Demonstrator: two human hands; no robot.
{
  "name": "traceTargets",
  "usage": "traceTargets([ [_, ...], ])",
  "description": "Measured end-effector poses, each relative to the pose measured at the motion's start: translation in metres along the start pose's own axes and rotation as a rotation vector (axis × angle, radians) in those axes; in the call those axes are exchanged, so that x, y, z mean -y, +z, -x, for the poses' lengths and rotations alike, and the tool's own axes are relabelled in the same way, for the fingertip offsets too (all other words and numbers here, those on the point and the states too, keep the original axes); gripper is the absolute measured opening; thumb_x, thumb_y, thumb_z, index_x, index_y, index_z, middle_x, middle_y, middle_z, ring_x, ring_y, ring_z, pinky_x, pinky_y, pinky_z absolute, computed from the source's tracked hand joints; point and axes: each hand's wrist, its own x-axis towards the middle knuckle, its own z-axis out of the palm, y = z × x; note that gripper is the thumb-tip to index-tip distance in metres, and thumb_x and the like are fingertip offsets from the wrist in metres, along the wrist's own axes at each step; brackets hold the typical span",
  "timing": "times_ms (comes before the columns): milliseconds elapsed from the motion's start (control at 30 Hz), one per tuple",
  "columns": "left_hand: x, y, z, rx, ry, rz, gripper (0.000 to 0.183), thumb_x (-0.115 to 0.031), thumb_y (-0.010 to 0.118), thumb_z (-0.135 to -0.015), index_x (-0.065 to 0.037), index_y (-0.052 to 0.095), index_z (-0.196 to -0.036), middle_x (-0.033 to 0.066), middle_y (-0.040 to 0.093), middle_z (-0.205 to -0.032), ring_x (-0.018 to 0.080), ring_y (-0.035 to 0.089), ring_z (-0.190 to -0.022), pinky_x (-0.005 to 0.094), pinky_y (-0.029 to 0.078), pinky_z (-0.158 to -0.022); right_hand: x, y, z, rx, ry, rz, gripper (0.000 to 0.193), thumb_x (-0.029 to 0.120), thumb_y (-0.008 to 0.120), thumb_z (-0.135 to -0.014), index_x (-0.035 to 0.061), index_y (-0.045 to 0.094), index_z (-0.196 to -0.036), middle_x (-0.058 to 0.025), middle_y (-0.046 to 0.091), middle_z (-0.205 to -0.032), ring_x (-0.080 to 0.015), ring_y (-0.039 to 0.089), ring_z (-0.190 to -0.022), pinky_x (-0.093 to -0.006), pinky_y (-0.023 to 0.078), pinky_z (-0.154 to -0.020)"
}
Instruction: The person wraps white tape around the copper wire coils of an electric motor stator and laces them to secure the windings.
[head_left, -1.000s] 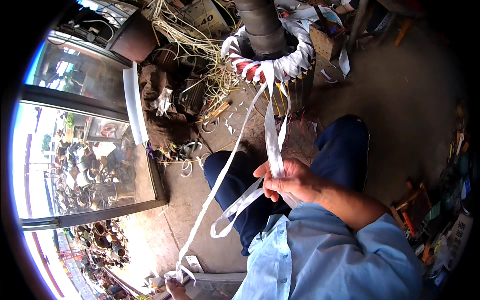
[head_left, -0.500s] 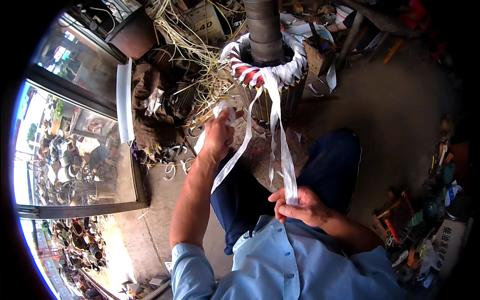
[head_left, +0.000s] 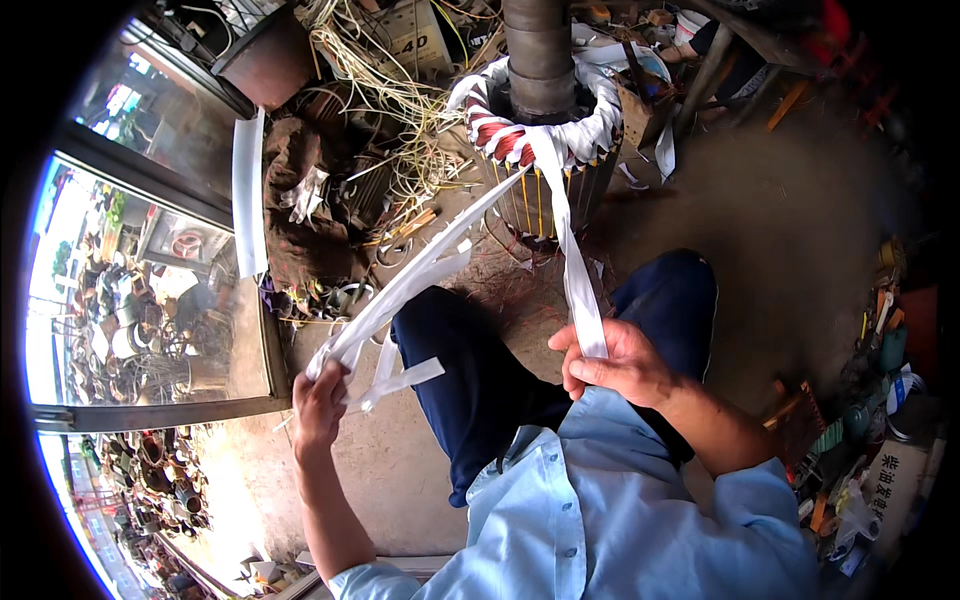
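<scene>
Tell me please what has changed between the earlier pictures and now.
Since half a second ago, the left hand moved down and leftward, away from the wrapped ring, drawing its white tape straighter. The right hand still holds the other white strip; the ring stays put.

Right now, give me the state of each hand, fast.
Left hand: closed, grip on the left white tape length.
Right hand: closed, pinching the right white tape length.
</scene>
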Motion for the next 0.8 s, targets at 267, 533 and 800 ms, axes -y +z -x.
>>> traceTargets([
  [267,0.203,-0.265,0.181,-1.070,-0.245,0.583,0.020,-0.032,0.053,-0.100,-0.012,0.054,-0.095,-0.0069,0.034,-0.055,0.0040,0.022,-0.037,0.0206,0.017,-0.031,0.026,0.004,-0.053,0.148,-0.030,0.137,0.028,0.010,0.062,-0.092,-0.0061,0.056,-0.114,-0.0105,0.067,-0.086,-0.0146,0.066,-0.076,-0.0286,0.056,-0.073],
  [533,0.065,-0.054,0.026,-0.393,0.034,0.398,0.024,-0.030,0.054,-0.100,-0.008,0.059,-0.090,0.0096,0.068,-0.084,0.0029,0.027,-0.038,0.0187,0.019,-0.033,0.087,0.034,-0.034,0.327,-0.179,0.462,0.029,0.012,0.065,-0.089,-0.0026,0.058,-0.113,-0.0071,0.069,-0.085,-0.0119,0.065,-0.079,-0.0281,0.053,-0.073],
  [800,0.027,0.164,-0.109,0.162,0.409,-0.153,0.036,-0.031,0.059,-0.096,0.003,0.066,-0.090,0.0018,0.056,-0.066,0.0149,0.050,-0.062,0.0370,0.044,-0.061,0.152,0.061,-0.028,0.338,-0.358,0.744,0.035,0.014,0.067,-0.084,-0.0043,0.060,-0.114,-0.0078,0.070,-0.086,-0.0138,0.066,-0.078,-0.0275,0.053,-0.072],
])
